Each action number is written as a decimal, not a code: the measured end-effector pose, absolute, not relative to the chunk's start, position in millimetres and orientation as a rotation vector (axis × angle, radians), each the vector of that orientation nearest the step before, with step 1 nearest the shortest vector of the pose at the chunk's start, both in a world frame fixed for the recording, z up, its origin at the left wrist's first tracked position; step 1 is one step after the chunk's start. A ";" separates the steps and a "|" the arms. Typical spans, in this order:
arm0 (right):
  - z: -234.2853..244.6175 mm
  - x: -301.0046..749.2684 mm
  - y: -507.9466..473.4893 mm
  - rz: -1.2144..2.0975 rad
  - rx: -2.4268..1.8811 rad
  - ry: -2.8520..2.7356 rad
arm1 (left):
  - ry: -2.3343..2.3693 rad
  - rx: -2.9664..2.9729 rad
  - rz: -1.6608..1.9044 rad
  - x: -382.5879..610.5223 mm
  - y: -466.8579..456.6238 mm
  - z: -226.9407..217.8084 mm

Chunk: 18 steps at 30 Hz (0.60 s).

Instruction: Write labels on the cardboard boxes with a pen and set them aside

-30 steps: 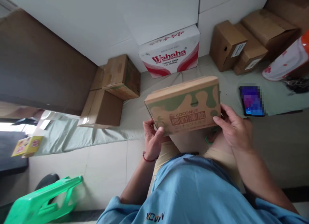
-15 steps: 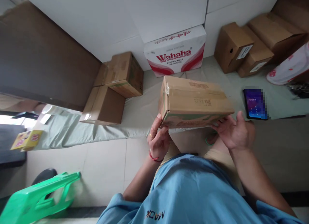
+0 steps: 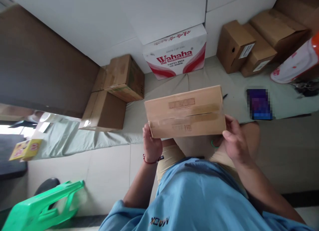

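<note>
A brown cardboard box (image 3: 185, 111) is held between my two hands over the front edge of the cloth-covered table. Clear tape runs along the seam of the face turned toward me, with faint print on it. My left hand (image 3: 152, 144) grips the box's lower left corner, its fingers partly hidden behind the cardboard. At the lower right corner, my right hand (image 3: 235, 138) holds the box with the thumb on the near side. The underside of the box is out of sight.
A white and red Wahaha carton (image 3: 176, 56) stands against the wall. Brown boxes (image 3: 103, 109) sit at the left, more boxes (image 3: 235, 46) at the back right. A phone (image 3: 259, 104) lies on the green cloth (image 3: 134, 116). A green stool (image 3: 42, 204) is at lower left.
The box has turned so its taped face points toward me, and its printed green side no longer shows. My right hand has closed on the right end; my left hand has shifted slightly left.
</note>
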State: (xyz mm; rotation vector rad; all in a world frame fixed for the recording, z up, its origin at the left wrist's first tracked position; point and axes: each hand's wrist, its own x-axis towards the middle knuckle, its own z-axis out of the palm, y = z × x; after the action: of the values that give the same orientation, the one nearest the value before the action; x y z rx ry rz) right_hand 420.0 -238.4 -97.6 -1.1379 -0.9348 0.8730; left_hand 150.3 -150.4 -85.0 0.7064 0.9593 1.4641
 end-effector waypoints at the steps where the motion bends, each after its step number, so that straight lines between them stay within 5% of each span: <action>1: -88.7 418.1 -241.6 0.800 -1.157 -1.057 | 0.970 0.658 1.424 149.6 -150.3 -86.2; 9: -24.9 390.6 -247.0 0.183 -1.160 -1.680 | 0.861 0.351 1.273 152.4 -150.1 -109.1; 18: -83.1 396.0 -252.1 0.838 -1.048 -1.175 | 0.971 0.591 1.517 130.0 -132.7 -109.9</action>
State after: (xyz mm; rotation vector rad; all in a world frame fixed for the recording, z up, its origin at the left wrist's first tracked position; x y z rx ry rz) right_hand 396.0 -252.1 -83.1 -1.0475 -1.1750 0.8375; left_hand 130.0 -132.7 -109.9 0.5905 0.9709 1.5174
